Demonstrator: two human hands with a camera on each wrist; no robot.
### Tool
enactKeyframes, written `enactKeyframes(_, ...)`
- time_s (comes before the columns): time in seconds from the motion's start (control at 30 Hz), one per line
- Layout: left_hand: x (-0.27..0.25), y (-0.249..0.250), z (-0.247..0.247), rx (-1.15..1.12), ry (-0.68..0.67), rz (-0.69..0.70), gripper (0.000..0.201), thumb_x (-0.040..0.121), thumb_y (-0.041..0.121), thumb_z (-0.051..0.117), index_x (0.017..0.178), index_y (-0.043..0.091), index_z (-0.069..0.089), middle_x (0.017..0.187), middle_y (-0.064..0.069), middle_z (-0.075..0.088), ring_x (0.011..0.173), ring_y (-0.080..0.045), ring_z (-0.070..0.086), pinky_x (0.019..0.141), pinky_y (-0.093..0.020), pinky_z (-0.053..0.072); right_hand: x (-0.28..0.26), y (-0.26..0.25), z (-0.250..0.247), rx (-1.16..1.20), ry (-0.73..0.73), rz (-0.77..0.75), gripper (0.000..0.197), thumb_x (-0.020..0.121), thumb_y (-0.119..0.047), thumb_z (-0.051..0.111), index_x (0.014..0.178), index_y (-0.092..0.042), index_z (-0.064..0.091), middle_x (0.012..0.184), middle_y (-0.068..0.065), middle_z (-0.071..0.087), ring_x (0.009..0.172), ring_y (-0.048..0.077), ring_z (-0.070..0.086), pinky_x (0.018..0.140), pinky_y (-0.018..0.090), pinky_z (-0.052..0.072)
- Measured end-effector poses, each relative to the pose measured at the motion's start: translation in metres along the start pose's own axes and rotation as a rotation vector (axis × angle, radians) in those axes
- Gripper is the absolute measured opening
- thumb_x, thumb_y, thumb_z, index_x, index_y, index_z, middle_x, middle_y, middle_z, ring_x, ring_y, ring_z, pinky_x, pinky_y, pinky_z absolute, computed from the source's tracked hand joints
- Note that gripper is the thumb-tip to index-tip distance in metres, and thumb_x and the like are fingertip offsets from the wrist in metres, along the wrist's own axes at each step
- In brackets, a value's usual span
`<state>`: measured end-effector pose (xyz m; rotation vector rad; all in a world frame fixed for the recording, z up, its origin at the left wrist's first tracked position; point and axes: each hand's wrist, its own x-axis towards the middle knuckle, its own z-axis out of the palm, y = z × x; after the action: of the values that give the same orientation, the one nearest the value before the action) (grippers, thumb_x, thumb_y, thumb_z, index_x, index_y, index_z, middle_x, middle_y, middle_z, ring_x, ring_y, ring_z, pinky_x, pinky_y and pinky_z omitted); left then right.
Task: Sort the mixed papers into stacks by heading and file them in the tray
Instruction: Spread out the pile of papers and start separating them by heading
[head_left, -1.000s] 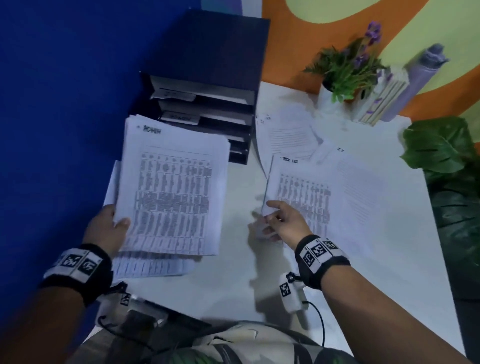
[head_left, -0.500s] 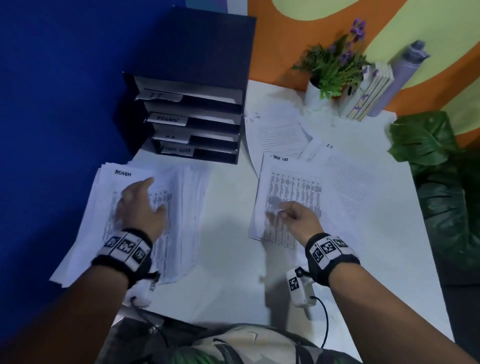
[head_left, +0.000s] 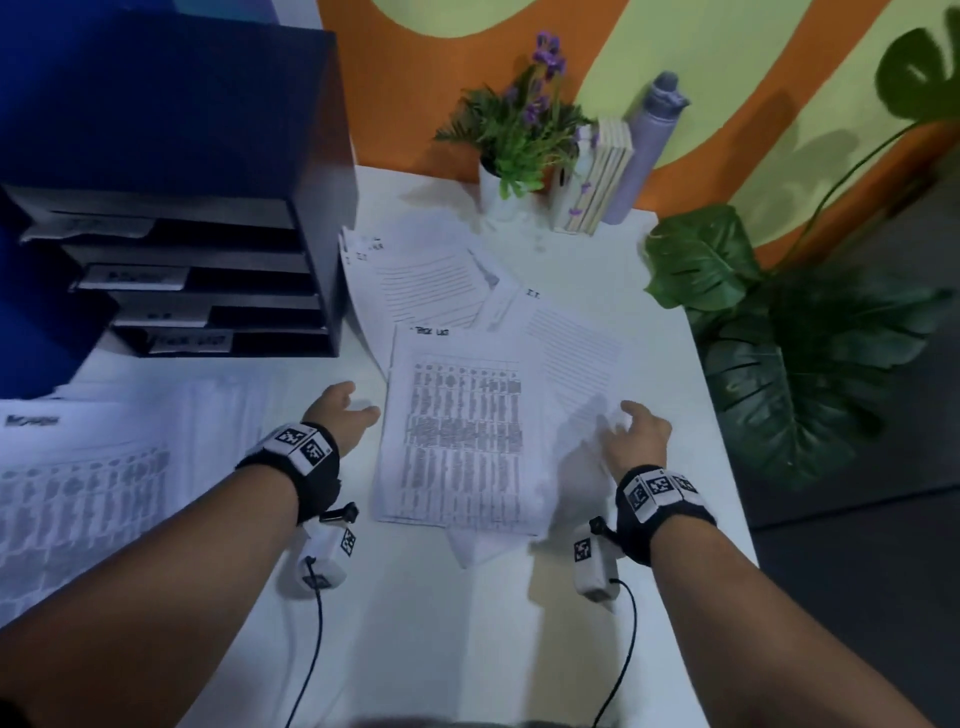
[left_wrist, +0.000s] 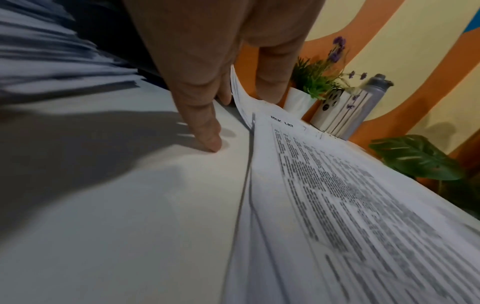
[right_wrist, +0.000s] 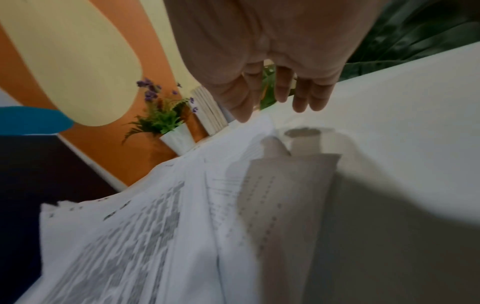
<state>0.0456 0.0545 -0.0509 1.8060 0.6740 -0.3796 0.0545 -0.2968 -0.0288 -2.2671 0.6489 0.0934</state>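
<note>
We note both hands released, left hand (head_left: 345, 415) and right hand (head_left: 636, 434) flanking the stack (head_left: 462, 441); we should square its edges evenly before lifting.

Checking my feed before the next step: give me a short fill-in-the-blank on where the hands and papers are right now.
1. The left hand and right hand sit on either side of the stack headed ____.
2. The black filing tray stands to the ____ of that stack.
3. Both hands are ____, gripping nothing.
4. The potted plant has ____ flowers.

Missing words: Task List; left; open; purple
</note>
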Motion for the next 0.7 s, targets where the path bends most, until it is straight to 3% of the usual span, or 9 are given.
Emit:
enactKeyframes(0.13,0.022,0.009,0.017,-0.14,0.0,0.012,0.069,0.09,0.015,0.065,0.149,0.026,0.031,0.156,-0.004,0.028,0.125,-0.023,0.046,0.104,-0.043,0.045,0.008,-0.001,0.003,0.034,-0.064,0.12,0.069,0.088,-0.011,0.059,0.148,-0.017,0.027,0.147,0.014,0.023,0.12,0.035,0.05,0.104,0.039,0.042)
enactKeyframes(0.3,0.039,0.022,0.029,-0.194,-0.027,0.051,0.06,0.089,0.011,0.064,0.141,0.032,0.045,0.15,0.001,0.036,0.125,-0.023,0.049,0.104,-0.041,0.045,0.01,-0.017,0.019,0.077,-0.197,0.069,0.081,0.085,-0.012,0.062,0.151,-0.027,0.017,0.15,0.015,0.022,0.129,0.035,0.043,0.104,0.043,0.042)
enactKeyframes(0.4,0.049,0.026,0.033,-0.134,-0.025,0.059,0.063,0.08,0.016,0.068,0.139,0.028,0.049,0.147,-0.002,0.042,0.125,-0.028,0.052,0.106,-0.045,0.043,0.013,-0.023,0.032,0.166,-0.22,0.088,0.097,0.08,-0.015,0.069,0.153,-0.028,0.006,0.136,0.013,0.045,0.115,0.03,0.054,0.094,0.038,0.047)
enactKeyframes(0.47,0.059,0.025,0.037,-0.076,-0.003,0.059,0.064,0.079,0.018,0.066,0.14,0.026,0.049,0.143,-0.005,0.048,0.124,-0.03,0.053,0.107,-0.046,0.042,0.012,-0.028,0.04,0.204,-0.268,0.113,0.104,0.078,-0.016,0.072,0.152,-0.031,0.0,0.133,0.012,0.053,0.116,0.03,0.055,0.098,0.038,0.045)
enactKeyframes(0.53,0.058,0.032,0.041,-0.06,0.004,0.045,0.067,0.078,0.02,0.067,0.142,0.023,0.046,0.142,-0.007,0.049,0.123,-0.03,0.053,0.108,-0.043,0.041,0.011,-0.032,0.047,0.232,-0.321,0.119,0.107,0.079,-0.01,0.072,0.152,-0.033,-0.002,0.147,0.012,0.041,0.129,0.03,0.046,0.101,0.035,0.041)
enactKeyframes(0.63,0.058,0.041,0.047,-0.03,0.034,0.047,0.058,0.089,0.016,0.063,0.144,0.02,0.044,0.144,-0.006,0.047,0.125,-0.025,0.05,0.107,-0.03,0.037,0.004,-0.04,0.051,0.189,-0.362,0.016,0.102,0.081,0.006,0.062,0.153,-0.035,0.002,0.157,0.004,0.021,0.139,0.026,0.034,0.093,0.028,0.04)
enactKeyframes(0.7,0.061,0.044,0.048,-0.044,0.074,0.072,0.052,0.091,0.019,0.062,0.141,0.019,0.048,0.142,-0.007,0.049,0.12,-0.024,0.053,0.105,-0.028,0.038,0.001,-0.04,0.049,0.161,-0.394,-0.033,0.102,0.081,0.011,0.053,0.149,-0.045,0.003,0.155,-0.004,0.024,0.132,0.028,0.044,0.087,0.029,0.046)
